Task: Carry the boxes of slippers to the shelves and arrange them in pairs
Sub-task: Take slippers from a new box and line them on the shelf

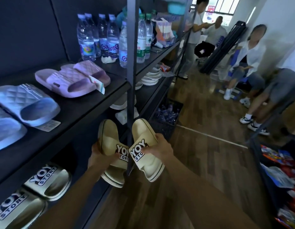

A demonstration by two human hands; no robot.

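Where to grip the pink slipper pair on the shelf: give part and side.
Probably pinch the heel ends of the pink slipper pair, coming from the open front of the shelf: the heels point outward and the quilted straps sit deeper, toward the back.

Dark metal shelving (pixel 131 63) with black boards runs along the left side, backed by a dark panelled wall (pixel 27 30). Floor (pixel 209 162) is brown wood plank with a pale strip (pixel 209 136) crossing it at an angle; a white wall (pixel 279 17) stands on the right with a folded black stand (pixel 226 45) leaning against it. Window (pixel 227 4) at the far end lets in daylight, bright back there, dimmer and bluish near the shelving.
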